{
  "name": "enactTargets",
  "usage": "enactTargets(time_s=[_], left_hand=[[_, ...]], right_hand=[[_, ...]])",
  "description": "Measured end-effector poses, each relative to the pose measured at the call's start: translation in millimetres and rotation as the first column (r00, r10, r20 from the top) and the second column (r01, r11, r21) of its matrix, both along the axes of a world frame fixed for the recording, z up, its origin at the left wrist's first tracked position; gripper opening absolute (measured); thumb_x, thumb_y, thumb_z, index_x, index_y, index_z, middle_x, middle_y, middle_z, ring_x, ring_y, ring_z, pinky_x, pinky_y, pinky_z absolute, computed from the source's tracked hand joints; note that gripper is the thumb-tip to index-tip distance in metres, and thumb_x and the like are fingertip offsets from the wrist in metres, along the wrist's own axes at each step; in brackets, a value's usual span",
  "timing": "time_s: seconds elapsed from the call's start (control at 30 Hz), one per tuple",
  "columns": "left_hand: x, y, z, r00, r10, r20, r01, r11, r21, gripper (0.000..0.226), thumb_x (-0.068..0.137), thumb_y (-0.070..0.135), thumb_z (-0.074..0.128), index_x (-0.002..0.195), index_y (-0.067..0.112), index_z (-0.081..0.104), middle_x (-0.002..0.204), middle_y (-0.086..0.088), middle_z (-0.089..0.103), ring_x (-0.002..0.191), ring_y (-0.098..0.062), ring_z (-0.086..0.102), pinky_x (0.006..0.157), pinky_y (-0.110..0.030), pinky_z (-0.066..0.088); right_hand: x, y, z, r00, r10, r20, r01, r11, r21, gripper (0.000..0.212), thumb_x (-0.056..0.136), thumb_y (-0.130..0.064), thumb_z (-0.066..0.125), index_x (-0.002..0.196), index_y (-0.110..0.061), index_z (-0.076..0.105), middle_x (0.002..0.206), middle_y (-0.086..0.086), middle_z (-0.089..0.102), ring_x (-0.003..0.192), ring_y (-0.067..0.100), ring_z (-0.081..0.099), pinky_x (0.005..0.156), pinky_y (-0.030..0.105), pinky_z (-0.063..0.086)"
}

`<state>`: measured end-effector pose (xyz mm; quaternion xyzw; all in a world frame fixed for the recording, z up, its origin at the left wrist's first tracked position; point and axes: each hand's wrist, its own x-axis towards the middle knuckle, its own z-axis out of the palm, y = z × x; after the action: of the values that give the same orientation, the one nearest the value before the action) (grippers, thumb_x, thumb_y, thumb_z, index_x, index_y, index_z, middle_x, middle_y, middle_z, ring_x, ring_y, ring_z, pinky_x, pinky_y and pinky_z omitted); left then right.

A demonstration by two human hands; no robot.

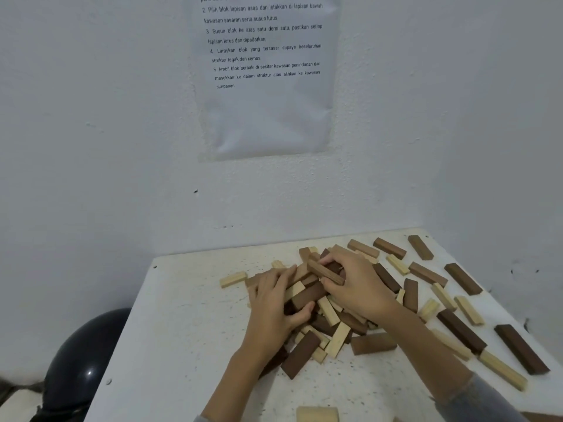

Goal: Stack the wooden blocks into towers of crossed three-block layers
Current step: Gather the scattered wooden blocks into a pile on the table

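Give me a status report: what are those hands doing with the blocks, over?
Right hand pinches a mid-brown block atop the heap. Left hand grips a dark brown block in it. No tower started; loose blocks strewn to the right.

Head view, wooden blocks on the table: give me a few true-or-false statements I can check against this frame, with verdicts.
1. The left hand and the right hand are both on the heap of blocks. True.
2. The right hand grips a brown block at the top of the heap. True.
3. A finished tower stands on the table. False: no tower is up, and the blocks lie heaped in the middle and scattered flat to the right.
4. Every block is dark brown. False: pale, mid-brown and dark blocks are mixed.
5. A printed sheet hangs on the wall behind the table. True.
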<state>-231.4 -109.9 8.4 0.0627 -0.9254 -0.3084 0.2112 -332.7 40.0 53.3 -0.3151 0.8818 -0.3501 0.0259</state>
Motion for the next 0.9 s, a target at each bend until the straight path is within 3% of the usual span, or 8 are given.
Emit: enactTargets(time_s=[0.1,0.33,0.43,0.53,0.6,0.73,0.83,0.9], left_hand=[[1,2,-6,1.000,-0.011,0.017,0.010,1.000,0.013,0.084,0.076,0.069,0.042,0.146,0.023,0.035,0.141,0.011,0.042,0.130,0.002,0.029,0.104,-0.013,0.007],[11,4,-1,0.999,-0.033,0.015,0.031,0.995,0.096,0.082,0.080,0.065,0.053,0.148,0.027,0.027,0.150,0.021,0.021,0.141,0.006,0.010,0.116,-0.028,0.007],[19,6,2,1.000,-0.016,-0.019,0.019,0.988,0.154,0.058,0.091,0.052,0.054,0.142,0.036,0.031,0.150,0.022,0.025,0.143,-0.001,0.019,0.117,-0.035,0.011],[28,8,2,0.996,0.007,-0.090,0.012,0.979,0.205,0.051,0.092,0.054,0.049,0.138,0.031,0.044,0.142,0.014,0.047,0.135,-0.008,0.040,0.110,-0.048,0.033],[39,14,5,0.990,0.035,-0.138,-0.003,0.975,0.221,0.046,0.091,0.047,0.050,0.134,0.031,0.048,0.132,0.015,0.053,0.126,-0.005,0.046,0.106,-0.041,0.039],[75,37,15,0.986,0.018,-0.168,0.028,0.964,0.266,0.037,0.089,0.023,0.058,0.119,0.043,0.050,0.120,0.018,0.057,0.114,0.007,0.046,0.093,-0.009,0.036],[104,45,13,0.990,-0.106,-0.097,0.130,0.949,0.288,0.033,0.084,0.025,0.054,0.112,0.040,0.058,0.112,0.024,0.058,0.111,0.001,0.051,0.089,-0.017,0.043],[121,44,8,0.968,-0.250,0.004,0.242,0.940,0.240,0.035,0.082,0.030,0.051,0.115,0.040,0.057,0.115,0.023,0.055,0.115,-0.001,0.049,0.094,-0.020,0.042]], right_hand=[[8,2,3,0.998,0.000,-0.058,0.005,0.997,0.083,0.032,0.084,-0.036,0.057,0.116,-0.033,0.060,0.105,-0.010,0.060,0.102,0.013,0.053,0.080,0.042,0.052],[20,10,5,0.990,0.058,-0.129,-0.038,0.987,0.155,0.044,0.094,-0.030,0.055,0.137,-0.027,0.048,0.134,-0.007,0.051,0.128,0.014,0.038,0.105,0.035,0.036],[27,12,5,0.991,0.082,-0.101,-0.072,0.993,0.093,0.051,0.094,-0.028,0.053,0.143,-0.026,0.042,0.139,-0.008,0.051,0.131,0.015,0.039,0.107,0.041,0.037],[35,17,7,0.989,0.090,-0.119,-0.086,0.995,0.043,0.050,0.094,-0.026,0.053,0.143,-0.023,0.043,0.137,-0.006,0.052,0.130,0.014,0.041,0.107,0.041,0.038],[44,23,7,0.993,0.081,-0.088,-0.081,0.997,0.001,0.046,0.095,-0.025,0.053,0.139,-0.024,0.046,0.135,-0.007,0.052,0.129,0.012,0.040,0.107,0.039,0.036],[72,43,4,0.996,0.064,-0.058,-0.067,0.997,-0.043,0.037,0.095,-0.023,0.054,0.132,-0.025,0.053,0.124,-0.009,0.057,0.121,0.009,0.045,0.103,0.037,0.041],[97,66,0,0.998,0.054,-0.042,-0.057,0.997,-0.060,0.032,0.094,-0.017,0.056,0.124,-0.028,0.058,0.114,-0.013,0.057,0.110,0.001,0.045,0.093,0.016,0.039],[113,83,-5,0.994,0.104,-0.036,-0.104,0.994,-0.017,0.032,0.091,-0.014,0.058,0.116,-0.033,0.059,0.112,-0.022,0.054,0.111,-0.003,0.044,0.093,0.016,0.035]])
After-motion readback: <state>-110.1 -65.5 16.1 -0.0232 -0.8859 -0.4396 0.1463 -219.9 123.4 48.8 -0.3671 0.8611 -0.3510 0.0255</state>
